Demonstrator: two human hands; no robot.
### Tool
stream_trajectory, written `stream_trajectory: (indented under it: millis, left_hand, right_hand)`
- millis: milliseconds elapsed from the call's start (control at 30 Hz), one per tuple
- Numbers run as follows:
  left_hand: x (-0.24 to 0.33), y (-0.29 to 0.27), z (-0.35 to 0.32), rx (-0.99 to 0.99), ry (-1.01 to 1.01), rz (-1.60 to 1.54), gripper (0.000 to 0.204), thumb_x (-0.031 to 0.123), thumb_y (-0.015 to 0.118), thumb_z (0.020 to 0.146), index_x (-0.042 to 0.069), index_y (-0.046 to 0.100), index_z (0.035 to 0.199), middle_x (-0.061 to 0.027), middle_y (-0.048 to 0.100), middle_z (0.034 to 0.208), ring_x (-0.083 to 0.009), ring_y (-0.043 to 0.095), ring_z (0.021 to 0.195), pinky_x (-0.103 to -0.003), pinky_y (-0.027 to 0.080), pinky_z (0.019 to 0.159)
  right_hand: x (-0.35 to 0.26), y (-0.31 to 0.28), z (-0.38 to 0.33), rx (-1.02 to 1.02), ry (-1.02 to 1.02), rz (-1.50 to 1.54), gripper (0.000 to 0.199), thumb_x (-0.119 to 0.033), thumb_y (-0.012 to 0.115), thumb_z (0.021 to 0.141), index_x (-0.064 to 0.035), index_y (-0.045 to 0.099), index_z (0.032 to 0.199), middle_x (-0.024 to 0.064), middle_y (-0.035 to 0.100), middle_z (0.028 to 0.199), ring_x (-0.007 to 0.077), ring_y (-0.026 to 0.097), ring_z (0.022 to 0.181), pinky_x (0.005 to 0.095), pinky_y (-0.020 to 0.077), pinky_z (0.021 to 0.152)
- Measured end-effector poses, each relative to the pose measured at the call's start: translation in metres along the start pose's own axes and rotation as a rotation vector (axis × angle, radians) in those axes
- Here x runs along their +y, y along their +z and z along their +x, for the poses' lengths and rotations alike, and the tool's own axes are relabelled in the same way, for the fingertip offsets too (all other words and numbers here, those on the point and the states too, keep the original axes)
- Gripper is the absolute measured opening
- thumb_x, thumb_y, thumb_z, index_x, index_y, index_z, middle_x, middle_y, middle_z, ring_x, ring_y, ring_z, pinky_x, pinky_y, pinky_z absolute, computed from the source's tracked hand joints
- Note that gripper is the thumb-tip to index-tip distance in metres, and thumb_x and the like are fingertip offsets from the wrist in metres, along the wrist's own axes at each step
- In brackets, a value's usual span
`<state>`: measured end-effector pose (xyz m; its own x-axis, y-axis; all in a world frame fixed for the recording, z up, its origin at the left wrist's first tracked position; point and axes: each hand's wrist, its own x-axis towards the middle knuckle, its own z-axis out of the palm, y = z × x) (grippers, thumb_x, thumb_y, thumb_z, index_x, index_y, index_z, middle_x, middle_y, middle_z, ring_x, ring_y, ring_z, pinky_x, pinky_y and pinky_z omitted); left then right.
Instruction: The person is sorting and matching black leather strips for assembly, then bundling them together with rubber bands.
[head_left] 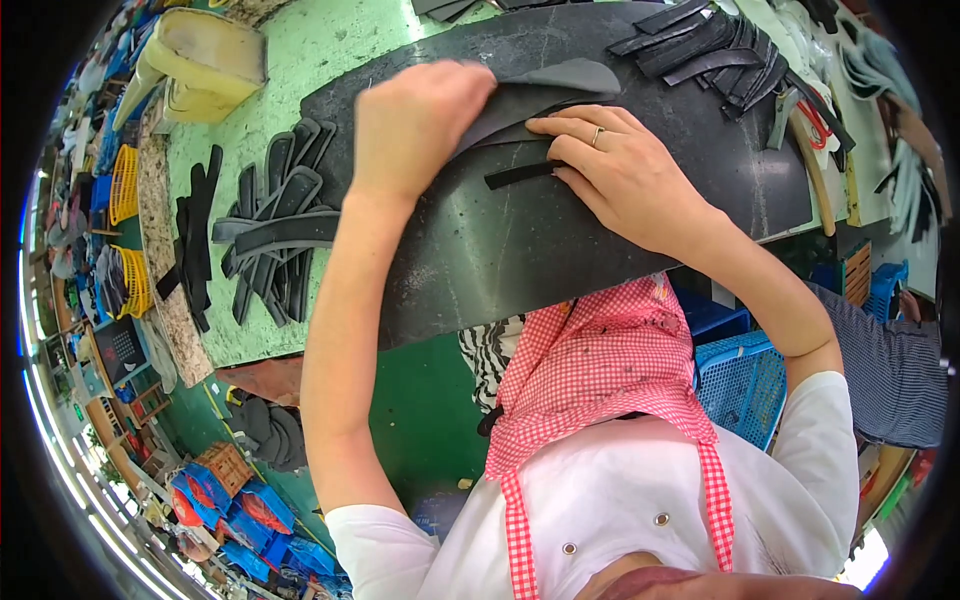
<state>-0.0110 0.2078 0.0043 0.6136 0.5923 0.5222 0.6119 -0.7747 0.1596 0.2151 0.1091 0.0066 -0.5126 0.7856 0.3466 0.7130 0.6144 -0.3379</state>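
Note:
A dark grey curved flat piece (575, 78) lies on the black work mat in front of me. My left hand (425, 120) is closed in a fist at its left part, slightly blurred; the fingertips are hidden, so what they pinch cannot be made out. My right hand (635, 170), with a ring on one finger, touches the piece's near edge with its fingertips. A short black strip (518, 177) pokes out leftward from between its thumb and fingers; the rest of the strip is covered by the hand.
Grey-black strips (275, 235) are heaped left of the black mat (440, 280). Black strips (185, 240) lie further left on the green table (325, 35). Another strip pile (720, 55) and red-handled scissors (815, 122) are at the right. A yellowish container (210, 60) stands far left.

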Motion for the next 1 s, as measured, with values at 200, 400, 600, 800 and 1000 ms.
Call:
stream_trajectory:
  millis: [200, 400, 600, 800, 1000]
  left_hand:
    - [0.000, -0.070, 0.013, 0.559, -0.197, 0.000, 0.013, 0.022, 0.074, 0.088, 0.010, 0.074, 0.094, -0.0051, 0.072, 0.084, -0.0233, 0.066, 0.074, -0.033, 0.051, 0.065]
    - [0.102, -0.026, -0.076, -0.051, -0.161, -0.087, 0.028, 0.013, 0.082, 0.071, 0.016, 0.076, 0.098, -0.0003, 0.066, 0.096, -0.0198, 0.062, 0.085, -0.032, 0.049, 0.073]
    - [0.141, -0.047, -0.126, -0.051, -0.300, -0.163, 0.050, 0.014, 0.080, 0.073, 0.017, 0.072, 0.122, -0.0078, 0.060, 0.123, -0.0293, 0.056, 0.115, -0.044, 0.042, 0.098]
    - [0.150, -0.045, -0.134, -0.272, -0.426, -0.143, 0.067, 0.022, 0.078, 0.078, 0.009, 0.058, 0.141, -0.0128, 0.052, 0.140, -0.0313, 0.049, 0.131, -0.049, 0.031, 0.114]
    - [0.153, -0.043, -0.139, -0.267, -0.397, -0.082, 0.064, 0.021, 0.077, 0.078, 0.012, 0.059, 0.139, -0.0110, 0.052, 0.144, -0.0281, 0.048, 0.135, -0.047, 0.029, 0.116]
  right_hand:
    - [0.009, -0.003, 0.001, 0.021, 0.017, 0.085, 0.016, -0.012, 0.065, 0.090, -0.0020, 0.066, 0.103, 0.0111, 0.070, 0.119, 0.0279, 0.064, 0.113, 0.0386, 0.0489, 0.098]
    - [0.053, -0.041, -0.002, 0.159, 0.386, 0.178, 0.026, -0.015, 0.062, 0.099, -0.0026, 0.066, 0.122, 0.0060, 0.070, 0.096, 0.0155, 0.064, 0.084, 0.0276, 0.0506, 0.076]
    - [0.012, -0.066, -0.015, -0.125, 0.638, 0.671, 0.019, -0.015, 0.065, 0.098, -0.0072, 0.066, 0.115, -0.0045, 0.059, 0.076, -0.0011, 0.053, 0.065, 0.0165, 0.0371, 0.053]
    - [-0.032, -0.016, 0.012, -0.280, 0.444, 0.784, 0.016, -0.017, 0.071, 0.091, -0.0014, 0.067, 0.093, 0.0058, 0.064, 0.069, 0.0136, 0.060, 0.061, 0.0284, 0.0464, 0.057]
    - [-0.030, 0.007, 0.024, -0.367, 0.448, 0.549, 0.020, -0.021, 0.072, 0.087, -0.0016, 0.070, 0.088, 0.0114, 0.066, 0.068, 0.0244, 0.064, 0.062, 0.0348, 0.0487, 0.060]
